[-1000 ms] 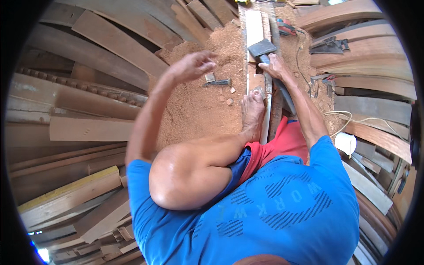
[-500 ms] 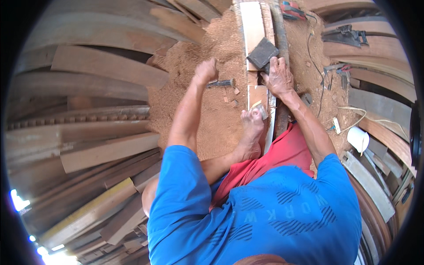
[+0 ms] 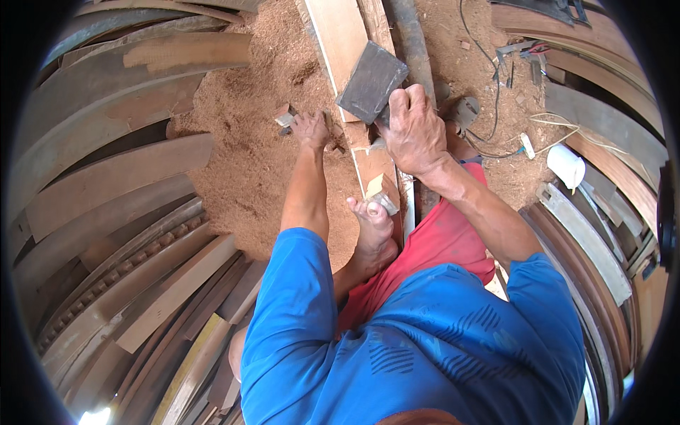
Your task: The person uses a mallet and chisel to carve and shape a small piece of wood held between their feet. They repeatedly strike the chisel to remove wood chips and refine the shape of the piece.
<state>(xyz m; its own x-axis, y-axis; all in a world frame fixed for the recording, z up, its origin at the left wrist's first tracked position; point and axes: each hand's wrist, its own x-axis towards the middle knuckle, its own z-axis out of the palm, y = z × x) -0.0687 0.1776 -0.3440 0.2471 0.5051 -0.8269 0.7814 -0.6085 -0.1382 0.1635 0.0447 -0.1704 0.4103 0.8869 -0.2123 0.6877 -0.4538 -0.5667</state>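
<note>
The right hand [image 3: 413, 127] is closed in a fist around the handle of a dark, flat-faced mallet [image 3: 372, 81], whose square head sits just to the far left of the knuckles, tilted and hanging over a long pale plank [image 3: 340, 35]. The handle itself is hidden inside the grip. The plank runs from the far edge of the scene toward the person, passing just left of that hand, and its near end lies under the toes of a bare foot [image 3: 372, 227], where a small pale offcut [image 3: 375, 188] rests on it. The left hand [image 3: 310, 129] is to the left of the plank, at about the same distance as the right hand, fingers curled down against the sawdust [image 3: 241, 163]; whether it has hold of anything I cannot tell, since the fingertips are turned away. Just beyond it to the left lies a small wood chip [image 3: 285, 118]. The sawdust spreads in a reddish heap across the middle of the floor. To the left, many curved wooden slats [image 3: 113, 177] are stacked side by side. To the right, well apart from the hands, a white cup-like container [image 3: 567, 164] lies among thin cables [image 3: 496, 142] and more slats.
</note>
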